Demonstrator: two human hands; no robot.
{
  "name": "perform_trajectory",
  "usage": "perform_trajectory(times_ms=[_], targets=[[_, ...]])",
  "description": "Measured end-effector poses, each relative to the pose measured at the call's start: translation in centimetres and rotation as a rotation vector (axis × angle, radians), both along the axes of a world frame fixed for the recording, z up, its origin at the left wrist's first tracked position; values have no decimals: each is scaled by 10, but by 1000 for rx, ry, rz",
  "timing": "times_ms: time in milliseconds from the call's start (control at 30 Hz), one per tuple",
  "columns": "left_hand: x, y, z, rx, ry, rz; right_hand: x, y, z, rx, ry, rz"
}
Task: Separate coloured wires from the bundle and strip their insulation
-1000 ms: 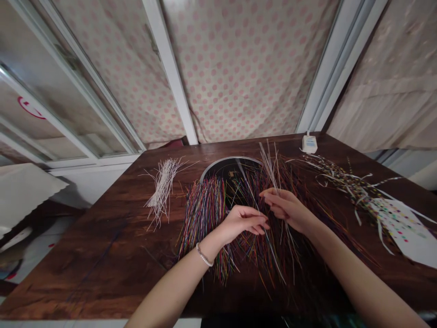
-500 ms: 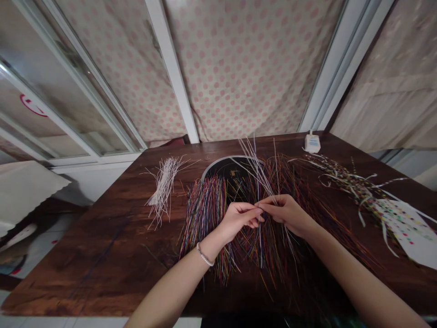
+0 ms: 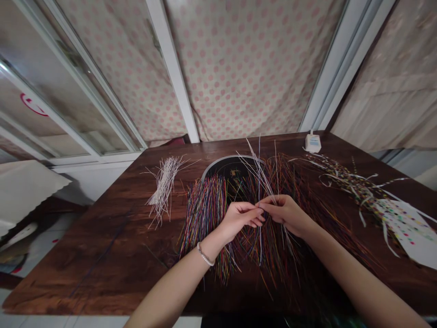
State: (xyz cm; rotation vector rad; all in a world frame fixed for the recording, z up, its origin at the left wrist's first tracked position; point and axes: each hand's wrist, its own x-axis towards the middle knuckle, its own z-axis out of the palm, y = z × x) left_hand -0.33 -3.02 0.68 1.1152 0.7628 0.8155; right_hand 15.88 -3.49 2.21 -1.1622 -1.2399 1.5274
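My left hand [image 3: 241, 217] and my right hand [image 3: 287, 213] meet fingertip to fingertip above a spread of thin coloured strands. Between the pinched fingertips a pale strand [image 3: 261, 248] runs up and down. A loose bundle of white strands [image 3: 265, 178] is also held in my right hand, fanning out above and below it. A dense multicoloured bunch of strands [image 3: 205, 205] lies beside my left hand; orange and purple strands [image 3: 290, 175] spread around my right. The exact point where the fingers pinch is too small to make out.
A black round plate with a grey rim [image 3: 213, 164] lies partly under the strands. White strands [image 3: 164, 184] are piled to the left on the dark wooden table [image 3: 99, 259]. Dotted decorated strips [image 3: 362, 187], a white sheet [image 3: 418, 243] and a small white box [image 3: 312, 143] are at right.
The hands stay almost in place, still pinching. The upper ends of the pale strand and the white bundle have shifted slightly to the right.
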Motion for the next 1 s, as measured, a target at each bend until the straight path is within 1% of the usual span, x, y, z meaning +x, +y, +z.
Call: perform_trajectory(times_ms=[300,633,767,867,1000], targets=[[0,0,-1,14,3,-2,-1,0,-3,-8,24,-8],[1,0,-2,25,-3,-19,1,1,-2,-12,40,20],[1,0,-2,36,-1,-27,-1,1,-4,-17,40,-7],[1,-1,-1,40,28,-81,-1,1,-4,-2,65,-55],[1,-3,2,37,58,-211,2,1,2,37,110,-133]])
